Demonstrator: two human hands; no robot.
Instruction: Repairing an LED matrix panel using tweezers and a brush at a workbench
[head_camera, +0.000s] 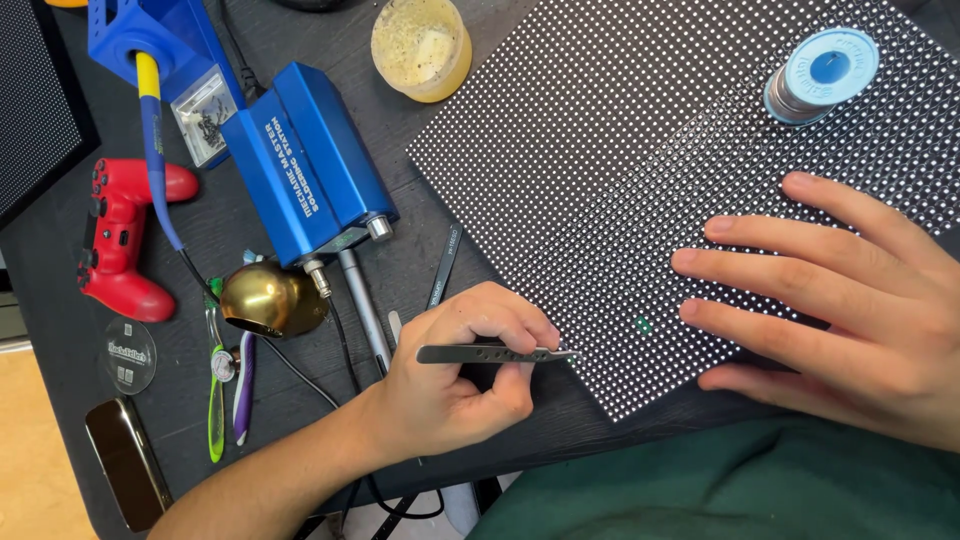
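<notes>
Left hand (450, 375) is pinching steel tweezers (495, 353) at the LED panel's (600, 170) near edge; right hand (840, 300) is pressing it, fingers spread flat. A slipping tip could be scratching LEDs.

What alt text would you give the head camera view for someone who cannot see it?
The left hand holds metal tweezers at the edge of a black dotted panel, while the right hand lies flat on it. A blue soldering station sits nearby.
</notes>
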